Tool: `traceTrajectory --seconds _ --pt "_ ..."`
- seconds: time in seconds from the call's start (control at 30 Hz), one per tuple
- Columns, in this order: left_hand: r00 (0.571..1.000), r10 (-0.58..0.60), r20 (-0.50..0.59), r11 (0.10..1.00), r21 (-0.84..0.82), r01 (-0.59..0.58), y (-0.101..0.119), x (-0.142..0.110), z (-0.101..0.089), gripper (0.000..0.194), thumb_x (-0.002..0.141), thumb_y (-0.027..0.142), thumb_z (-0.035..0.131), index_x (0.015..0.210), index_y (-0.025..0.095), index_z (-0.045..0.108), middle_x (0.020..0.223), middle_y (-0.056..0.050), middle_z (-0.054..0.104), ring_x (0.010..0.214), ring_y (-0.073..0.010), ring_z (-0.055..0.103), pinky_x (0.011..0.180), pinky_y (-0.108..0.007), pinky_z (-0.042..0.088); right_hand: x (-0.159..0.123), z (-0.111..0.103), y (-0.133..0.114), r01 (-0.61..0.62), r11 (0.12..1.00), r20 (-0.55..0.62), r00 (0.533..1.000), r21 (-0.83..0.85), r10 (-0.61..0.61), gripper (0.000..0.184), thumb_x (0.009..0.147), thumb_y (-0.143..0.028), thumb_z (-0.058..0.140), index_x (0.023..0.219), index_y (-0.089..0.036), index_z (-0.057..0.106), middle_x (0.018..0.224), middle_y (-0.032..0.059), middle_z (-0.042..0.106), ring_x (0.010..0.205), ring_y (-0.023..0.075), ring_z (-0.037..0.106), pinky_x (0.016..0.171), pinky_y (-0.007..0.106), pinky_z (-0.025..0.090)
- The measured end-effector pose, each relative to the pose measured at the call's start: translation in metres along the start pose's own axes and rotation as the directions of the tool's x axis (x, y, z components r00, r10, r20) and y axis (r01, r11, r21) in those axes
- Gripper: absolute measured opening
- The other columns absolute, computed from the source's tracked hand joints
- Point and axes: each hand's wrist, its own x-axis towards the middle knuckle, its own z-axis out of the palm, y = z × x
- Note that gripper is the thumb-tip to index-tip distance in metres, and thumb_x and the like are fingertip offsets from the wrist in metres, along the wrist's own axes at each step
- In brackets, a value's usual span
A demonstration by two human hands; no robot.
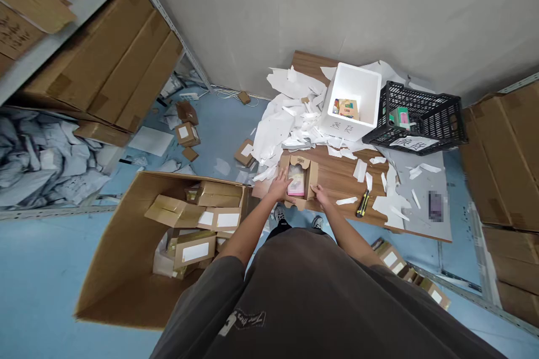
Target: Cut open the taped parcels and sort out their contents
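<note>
The left hand [278, 186] and right hand [322, 196] half-hide a small cardboard box [314, 176].

bright even indoor light, faint shadow by the right hand [320, 196], wide-angle bending at edges, one pixelated patch [435, 206]

- Large open carton [122, 269], lower left, holding small labelled boxes
- Grey mailer bags [46, 162] heaped at far left
- Cartons [101, 61] on a metal shelf, upper left
- Wooden table [337, 179], right of centre, strewn with torn white paper [290, 123]
- White foam box [341, 129] on the table, beside a black plastic crate [446, 123]
- Yellow-handled utility knife [362, 203] lying on the table
</note>
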Motion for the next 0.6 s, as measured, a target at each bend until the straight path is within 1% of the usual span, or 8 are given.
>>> traceTrajectory --seconds 0.1,0.17,0.2,0.27,0.33,0.37,0.43,0.6 --pt "0.998 -0.047 -0.04 0.999 0.01 0.048 0.009 -0.006 0.012 0.096 0.058 0.064 0.103 0.138 0.021 0.072 0.186 -0.016 0.009 0.169 -0.0498 0.009 0.132 -0.061 0.029 -0.001 -0.003 -0.004 0.099 0.967 -0.154 0.978 -0.234 -0.138 0.048 0.083 -0.053 0.078 0.118 -0.023 0.067 0.108 0.0098 0.077 0.101 0.0283 0.072 0.085 0.038 0.061" --pt "0.994 -0.085 -0.067 0.996 -0.009 0.084 0.015 -0.008 0.019 0.103 0.059 0.061 0.103 0.148 0.023 0.066 0.186 -0.015 0.008 0.17 -0.0495 0.008 0.133 -0.062 0.027 0.0 -0.005 -0.01 0.208 0.847 -0.202 0.917 -0.49 -0.343 0.045 0.085 -0.044 0.075 0.123 -0.02 0.068 0.116 0.0133 0.074 0.109 0.0297 0.068 0.095 0.041 0.058" --pt "0.991 -0.112 -0.075 0.994 -0.026 0.11 0.017 -0.009 0.023 0.111 0.06 0.061 0.103 0.156 0.025 0.059 0.186 -0.014 0.008 0.17 -0.0493 0.007 0.133 -0.063 0.027 0.0 -0.004 -0.014 0.272 0.742 -0.159 0.877 -0.613 -0.453 0.039 0.088 -0.038 0.072 0.122 -0.02 0.069 0.119 0.0142 0.073 0.114 0.0301 0.065 0.1 0.042 0.056" --pt "0.981 -0.174 -0.083 0.983 -0.075 0.168 0.021 -0.012 0.03 0.124 0.062 0.061 0.102 0.167 0.026 0.046 0.186 -0.014 0.007 0.17 -0.0492 0.004 0.133 -0.063 0.029 0.004 0.002 -0.023 0.404 0.48 0.058 0.807 -0.779 -0.587 0.024 0.092 -0.026 0.062 0.113 -0.02 0.074 0.12 0.0143 0.072 0.12 0.0299 0.061 0.109 0.042 0.051" --pt "0.972 -0.219 -0.083 0.97 -0.129 0.207 0.022 -0.016 0.037 0.126 0.065 0.063 0.1 0.17 0.026 0.042 0.186 -0.015 0.005 0.17 -0.0501 0.003 0.131 -0.063 0.033 0.009 0.016 -0.031 0.539 0.257 0.331 0.76 -0.802 -0.559 0.027 0.092 -0.015 0.056 0.109 -0.02 0.078 0.123 0.0143 0.073 0.128 0.0294 0.059 0.115 0.041 0.047" --pt "0.97 -0.23 -0.084 0.964 -0.154 0.215 0.022 -0.017 0.04 0.121 0.066 0.064 0.099 0.167 0.026 0.045 0.186 -0.015 0.004 0.17 -0.0509 0.003 0.131 -0.063 0.034 0.012 0.025 -0.035 0.587 0.192 0.43 0.744 -0.787 -0.512 0.032 0.091 -0.012 0.056 0.112 -0.02 0.079 0.128 0.0151 0.073 0.134 0.0295 0.057 0.119 0.041 0.045" --pt "0.969 -0.233 -0.087 0.957 -0.199 0.212 0.02 -0.021 0.044 0.105 0.067 0.064 0.099 0.155 0.024 0.058 0.187 -0.015 0.001 0.169 -0.0522 0.005 0.13 -0.064 0.034 0.018 0.041 -0.041 0.613 0.148 0.501 0.742 -0.776 -0.445 0.049 0.085 -0.008 0.059 0.13 -0.017 0.077 0.148 0.017 0.066 0.149 0.0305 0.048 0.126 0.043 0.039" --pt "0.967 -0.209 -0.143 0.949 -0.268 0.166 0.018 -0.027 0.049 0.074 0.07 0.059 0.099 0.127 0.021 0.072 0.186 -0.015 0.006 0.169 -0.0494 0.012 0.129 -0.066 0.035 0.031 0.061 -0.059 0.56 0.18 0.414 0.76 -0.809 -0.502 0.089 0.08 -0.006 0.059 0.168 -0.019 0.048 0.181 0.0128 0.029 0.17 0.0301 0.016 0.135 0.052 0.023"
